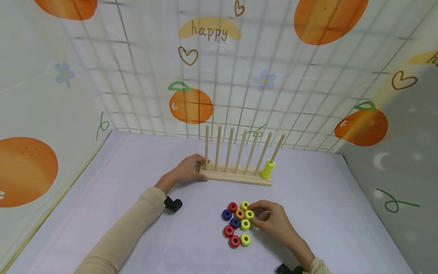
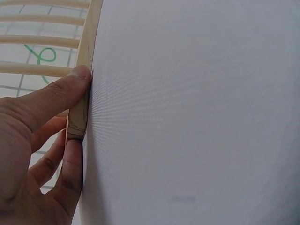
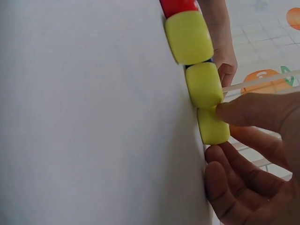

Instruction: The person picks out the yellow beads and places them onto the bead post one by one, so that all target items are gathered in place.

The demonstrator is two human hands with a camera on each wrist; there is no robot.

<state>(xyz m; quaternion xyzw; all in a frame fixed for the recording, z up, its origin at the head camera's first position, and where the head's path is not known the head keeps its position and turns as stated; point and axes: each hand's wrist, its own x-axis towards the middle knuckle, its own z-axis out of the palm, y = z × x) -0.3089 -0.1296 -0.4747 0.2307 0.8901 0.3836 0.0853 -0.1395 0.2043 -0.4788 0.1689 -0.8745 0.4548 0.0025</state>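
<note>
A wooden peg rack with a row of upright pegs stands toward the back of the table. Yellow beads are stacked on its rightmost peg. My left hand grips the rack's left end; in the left wrist view the thumb lies along the front of the base and other fingers are at its end and behind it. Nearer the front, my right hand pinches a yellow bead between thumb and forefinger. That bead still sits among the others in the right wrist view.
Beside the right hand lie loose red beads, blue beads, an orange bead and more yellow beads. A wire grid behind a printed sheet backs the white table.
</note>
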